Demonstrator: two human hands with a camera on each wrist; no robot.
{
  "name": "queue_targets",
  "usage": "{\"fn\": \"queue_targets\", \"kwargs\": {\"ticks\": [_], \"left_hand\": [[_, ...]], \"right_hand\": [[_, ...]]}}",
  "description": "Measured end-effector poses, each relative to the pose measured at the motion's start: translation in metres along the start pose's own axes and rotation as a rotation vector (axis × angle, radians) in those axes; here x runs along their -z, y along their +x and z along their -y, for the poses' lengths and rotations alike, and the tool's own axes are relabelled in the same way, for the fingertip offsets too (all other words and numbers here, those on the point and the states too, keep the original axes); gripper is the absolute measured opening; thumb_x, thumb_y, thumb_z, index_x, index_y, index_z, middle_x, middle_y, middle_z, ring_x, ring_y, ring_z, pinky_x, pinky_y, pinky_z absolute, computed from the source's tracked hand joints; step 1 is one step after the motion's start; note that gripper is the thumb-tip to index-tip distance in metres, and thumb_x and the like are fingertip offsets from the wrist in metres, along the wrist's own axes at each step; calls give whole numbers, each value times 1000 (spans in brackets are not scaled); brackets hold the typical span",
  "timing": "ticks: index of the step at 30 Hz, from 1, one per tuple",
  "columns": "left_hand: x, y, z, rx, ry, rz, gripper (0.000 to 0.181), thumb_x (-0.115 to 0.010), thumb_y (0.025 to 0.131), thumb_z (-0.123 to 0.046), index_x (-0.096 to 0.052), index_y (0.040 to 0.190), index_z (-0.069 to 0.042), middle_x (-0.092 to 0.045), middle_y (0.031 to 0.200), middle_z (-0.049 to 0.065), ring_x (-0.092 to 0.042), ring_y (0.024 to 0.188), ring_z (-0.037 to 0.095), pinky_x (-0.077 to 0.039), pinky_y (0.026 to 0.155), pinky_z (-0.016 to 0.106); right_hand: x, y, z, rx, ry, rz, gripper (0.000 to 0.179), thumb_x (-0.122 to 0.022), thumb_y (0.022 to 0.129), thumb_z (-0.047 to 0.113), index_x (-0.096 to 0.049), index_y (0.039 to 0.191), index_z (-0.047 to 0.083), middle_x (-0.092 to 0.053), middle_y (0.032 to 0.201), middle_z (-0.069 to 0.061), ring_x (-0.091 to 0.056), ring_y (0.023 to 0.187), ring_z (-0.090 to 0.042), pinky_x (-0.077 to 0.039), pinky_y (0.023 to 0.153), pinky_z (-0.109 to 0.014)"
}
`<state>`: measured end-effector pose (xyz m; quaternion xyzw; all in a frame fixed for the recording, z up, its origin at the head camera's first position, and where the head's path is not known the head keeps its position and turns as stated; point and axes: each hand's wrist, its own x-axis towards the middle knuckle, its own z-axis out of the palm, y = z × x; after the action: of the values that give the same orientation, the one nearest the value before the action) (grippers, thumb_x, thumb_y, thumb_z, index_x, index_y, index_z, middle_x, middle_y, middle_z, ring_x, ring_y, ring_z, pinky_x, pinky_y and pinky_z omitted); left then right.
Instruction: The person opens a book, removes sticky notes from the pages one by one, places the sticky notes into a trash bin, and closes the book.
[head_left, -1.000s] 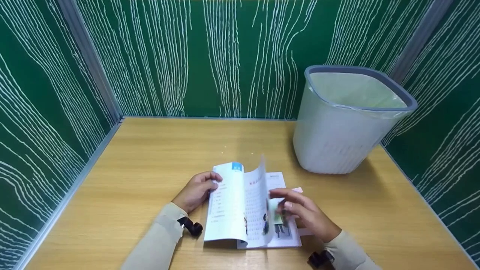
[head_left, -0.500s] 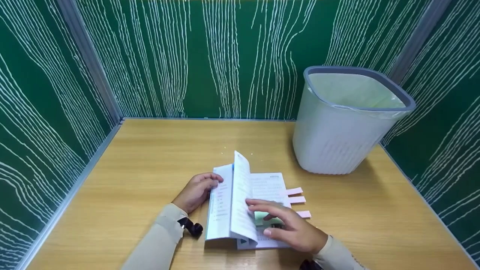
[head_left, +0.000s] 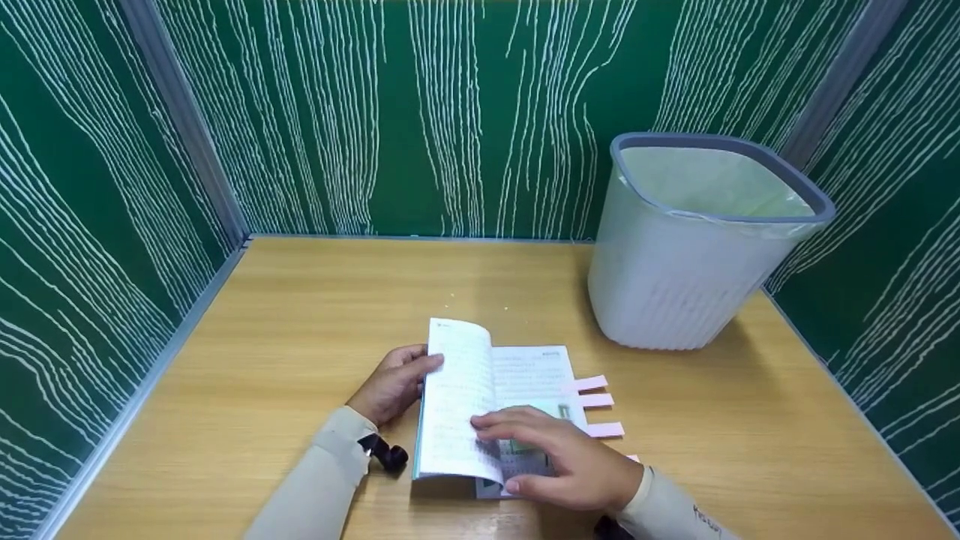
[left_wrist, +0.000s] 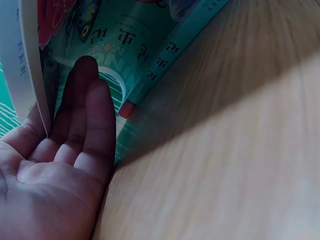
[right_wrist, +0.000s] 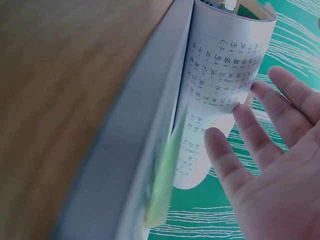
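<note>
A white bin [head_left: 667,277] with a grey rim stands upright at the far right of the worktop [head_left: 322,307], well apart from the hands. A pale, translucent liner [head_left: 705,180] lines its inside and is folded out under the rim; the bottom is hidden from this angle.

An open book [head_left: 457,405] lies near the front of the worktop, its left part raised and curving. The left hand [head_left: 391,386] grips that side at the outer edge, thumb on the page and fingers behind it, clamped on the leaves. The left wrist view shows the book's green cover [left_wrist: 127,37] bending away past the fingertips.

The right hand [head_left: 566,454] is spread over the right part, fingers apart and fairly straight; whether their tips touch the page is hard to tell. Pink tabs [head_left: 598,400] stick out from the right edge, and a green slip [right_wrist: 165,185] shows beside the page in the right wrist view.
</note>
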<state>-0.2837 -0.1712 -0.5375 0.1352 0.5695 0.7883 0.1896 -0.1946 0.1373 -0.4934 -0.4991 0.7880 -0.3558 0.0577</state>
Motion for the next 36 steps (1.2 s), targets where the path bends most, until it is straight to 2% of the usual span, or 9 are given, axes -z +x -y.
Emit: {"fn": "queue_targets", "kwargs": {"ticks": [4,7,10,13,18,22,30,36], "left_hand": [[0,1,1,18,41,-40,50,-69,98,-15,-54,141,6,-70,124,14,-71,108,24,-61,92,35],[0,2,2,22,46,-45,51,-70,95,-8,-53,141,7,-69,124,16,-71,108,25,-62,91,36],[-1,2,3,19,33,-41,52,-68,95,-4,-51,142,7,-70,124,17,-72,108,27,-62,91,37],[-1,4,4,11,20,-43,52,-66,94,0,-48,143,8,-70,124,19,-73,108,28,-62,90,37],[-1,4,4,-12,7,-67,56,-65,92,7,-42,143,6,-69,126,21,-74,107,30,-62,90,39],[0,4,4,-19,19,-88,63,-65,90,8,-36,146,2,-69,126,23,-75,104,30,-63,87,39],[0,3,4,-21,3,-108,86,-68,88,10,-24,158,-11,-68,129,23,-75,103,31,-64,83,39],[3,2,4,-3,2,-89,101,-66,90,10,-7,166,-20,-66,133,25,-74,107,32,-63,85,39]], "right_hand": [[0,3,-1,22,-27,-27,53,-71,97,30,-55,147,27,-50,158,6,-44,147,-17,-39,121,-40],[2,5,-5,23,-65,-84,49,-74,96,26,-59,142,24,-54,154,4,-49,144,-18,-44,117,-43],[4,5,-12,-17,-115,-143,49,-80,91,22,-62,137,23,-57,151,2,-52,140,-18,-46,114,-44],[5,3,-21,-81,-154,-170,51,-85,85,22,-64,132,20,-57,150,0,-51,140,-19,-45,115,-45],[8,-2,-32,-201,-164,-146,59,-91,77,23,-65,130,19,-56,151,-1,-47,143,-20,-41,117,-46],[9,-5,-38,-281,-149,-126,61,-92,74,22,-65,130,20,-54,153,2,-44,146,-19,-39,119,-48],[12,-8,-43,-311,-139,-139,59,-92,75,22,-67,128,17,-55,153,-1,-44,147,-26,-35,121,-53],[13,-10,-43,-324,-124,-143,56,-91,77,21,-68,127,18,-55,152,1,-46,145,-24,-36,120,-53]]}}
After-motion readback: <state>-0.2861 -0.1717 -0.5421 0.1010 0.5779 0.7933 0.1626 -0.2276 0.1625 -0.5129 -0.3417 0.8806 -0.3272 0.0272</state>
